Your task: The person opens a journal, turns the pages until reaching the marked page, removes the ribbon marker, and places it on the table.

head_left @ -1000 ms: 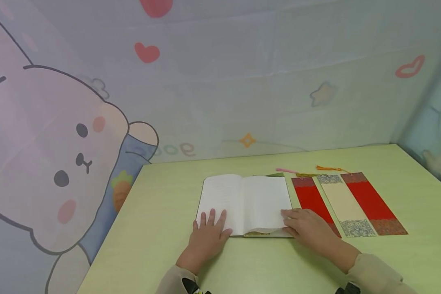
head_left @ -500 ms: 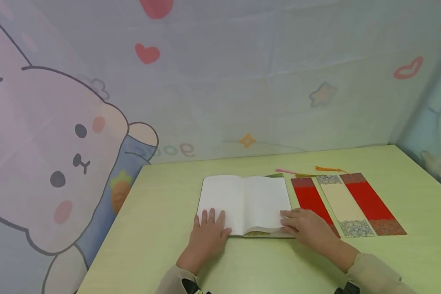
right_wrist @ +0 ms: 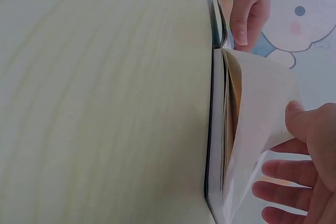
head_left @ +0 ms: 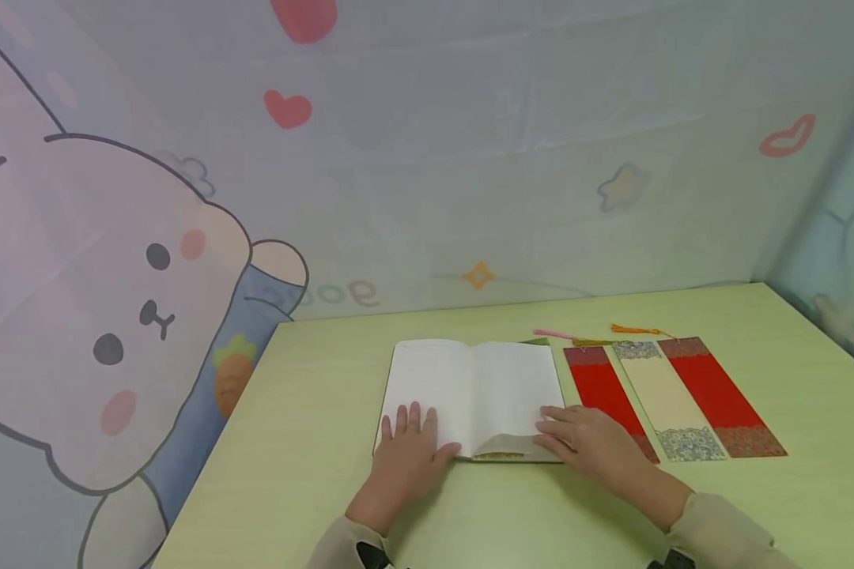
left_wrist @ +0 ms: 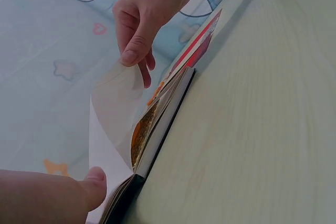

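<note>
An open notebook (head_left: 430,375) with white pages lies on the table. My left hand (head_left: 407,466) rests on its left page with fingers spread. With thumb and fingers, my right hand (head_left: 598,446) pinches the lower outer corner of a right-hand page (right_wrist: 262,98), which bows up off the stack. Beneath the raised page, the left wrist view shows a gold-patterned bookmark (left_wrist: 143,135) tucked inside; most of it is hidden. A green corner (head_left: 538,341) sticks out past the notebook's top edge. The narrow red bookmark (head_left: 605,395) lies closest to my right hand.
Right of the notebook, a cream bookmark (head_left: 669,387) and another red bookmark (head_left: 722,395) lie side by side. Pink (head_left: 553,332), olive (head_left: 592,343) and orange (head_left: 636,328) tassels trail at the top. Behind the pale green table (head_left: 292,442) hangs a printed cloth (head_left: 413,174).
My right hand has lifted the page corner further and moved slightly left, so the page bows more. My left hand has shifted a little right on its page.
</note>
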`<state>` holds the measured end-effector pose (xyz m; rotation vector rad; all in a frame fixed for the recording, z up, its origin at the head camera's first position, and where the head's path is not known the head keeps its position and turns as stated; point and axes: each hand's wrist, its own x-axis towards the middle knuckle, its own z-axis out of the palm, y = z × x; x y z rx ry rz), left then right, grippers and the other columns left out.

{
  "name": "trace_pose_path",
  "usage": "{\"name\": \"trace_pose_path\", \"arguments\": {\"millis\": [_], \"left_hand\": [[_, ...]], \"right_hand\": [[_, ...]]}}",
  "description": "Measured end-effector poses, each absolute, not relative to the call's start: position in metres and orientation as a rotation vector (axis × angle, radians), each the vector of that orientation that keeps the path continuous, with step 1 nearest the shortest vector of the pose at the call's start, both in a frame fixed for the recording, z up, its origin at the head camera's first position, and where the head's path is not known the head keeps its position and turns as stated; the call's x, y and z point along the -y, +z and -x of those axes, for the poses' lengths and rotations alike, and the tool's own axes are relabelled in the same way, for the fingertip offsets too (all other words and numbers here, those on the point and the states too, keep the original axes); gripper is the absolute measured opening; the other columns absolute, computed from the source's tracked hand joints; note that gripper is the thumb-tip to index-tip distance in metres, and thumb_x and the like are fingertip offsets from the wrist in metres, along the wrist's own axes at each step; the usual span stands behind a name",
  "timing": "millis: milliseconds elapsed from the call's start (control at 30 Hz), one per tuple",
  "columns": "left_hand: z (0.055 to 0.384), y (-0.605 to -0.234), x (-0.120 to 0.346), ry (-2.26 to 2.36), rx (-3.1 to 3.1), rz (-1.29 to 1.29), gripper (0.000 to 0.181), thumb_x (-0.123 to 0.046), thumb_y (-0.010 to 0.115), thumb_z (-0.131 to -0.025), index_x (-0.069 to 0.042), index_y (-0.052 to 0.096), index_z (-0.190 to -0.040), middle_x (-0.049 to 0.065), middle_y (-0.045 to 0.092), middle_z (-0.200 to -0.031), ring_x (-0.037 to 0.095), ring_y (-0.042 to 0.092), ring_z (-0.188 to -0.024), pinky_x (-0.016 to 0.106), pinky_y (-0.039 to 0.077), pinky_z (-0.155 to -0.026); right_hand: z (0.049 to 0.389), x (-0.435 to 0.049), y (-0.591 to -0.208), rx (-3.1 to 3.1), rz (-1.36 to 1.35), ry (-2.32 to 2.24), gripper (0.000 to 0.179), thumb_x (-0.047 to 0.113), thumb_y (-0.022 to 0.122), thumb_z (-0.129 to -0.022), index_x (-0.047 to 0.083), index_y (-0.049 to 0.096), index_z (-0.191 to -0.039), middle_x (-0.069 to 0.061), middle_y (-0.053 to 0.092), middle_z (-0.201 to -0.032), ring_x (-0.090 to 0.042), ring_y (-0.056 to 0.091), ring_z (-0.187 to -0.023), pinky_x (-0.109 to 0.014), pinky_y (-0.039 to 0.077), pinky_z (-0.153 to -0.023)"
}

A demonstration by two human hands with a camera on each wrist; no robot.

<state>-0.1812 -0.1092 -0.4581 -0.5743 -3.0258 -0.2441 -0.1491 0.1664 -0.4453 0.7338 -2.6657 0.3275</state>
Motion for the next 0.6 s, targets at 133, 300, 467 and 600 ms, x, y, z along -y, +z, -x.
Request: {"name": "trace_pose_path", "arguments": {"millis": [133,300,467,600], "left_hand": [[0.181,-0.458,0.107,-0.266,3.017,0.566,0.075,-0.057,0.038,-0.093,0.001,0.037,-0.140,0.028,0.027,-0.145,0.043,0.020,-0.135,0.057,0.011,-0.106],[0.180,-0.456,0.101,-0.311,3.003,0.569,0.082,-0.061,0.040,-0.090,0.002,0.033,-0.142,0.026,0.023,-0.147,0.042,0.016,-0.136,0.056,0.008,-0.107],[0.182,-0.455,0.094,-0.302,2.978,0.582,0.090,-0.067,0.041,-0.086,0.001,0.028,-0.144,0.024,0.021,-0.149,0.040,0.015,-0.137,0.055,0.010,-0.108],[0.183,-0.456,0.088,-0.311,2.958,0.610,0.093,-0.068,0.041,-0.085,0.001,0.024,-0.145,0.023,0.021,-0.149,0.039,0.016,-0.137,0.053,0.012,-0.108]], "right_hand": [[0.148,-0.164,-0.446,2.629,-0.745,0.334,0.033,0.027,0.070,-0.082,0.010,0.070,-0.110,-0.008,0.066,-0.113,-0.025,0.062,-0.100,-0.042,0.049,-0.084],[0.147,-0.163,-0.446,2.595,-0.719,0.358,0.037,0.029,0.071,-0.082,0.010,0.068,-0.113,-0.008,0.064,-0.117,-0.025,0.061,-0.104,-0.042,0.048,-0.085],[0.149,-0.162,-0.448,2.489,-0.729,0.364,0.042,0.028,0.074,-0.078,0.008,0.067,-0.115,-0.009,0.062,-0.120,-0.025,0.060,-0.106,-0.042,0.048,-0.085],[0.152,-0.161,-0.449,2.392,-0.764,0.367,0.046,0.026,0.077,-0.074,0.006,0.067,-0.115,-0.010,0.062,-0.120,-0.025,0.060,-0.105,-0.041,0.049,-0.083]]}}
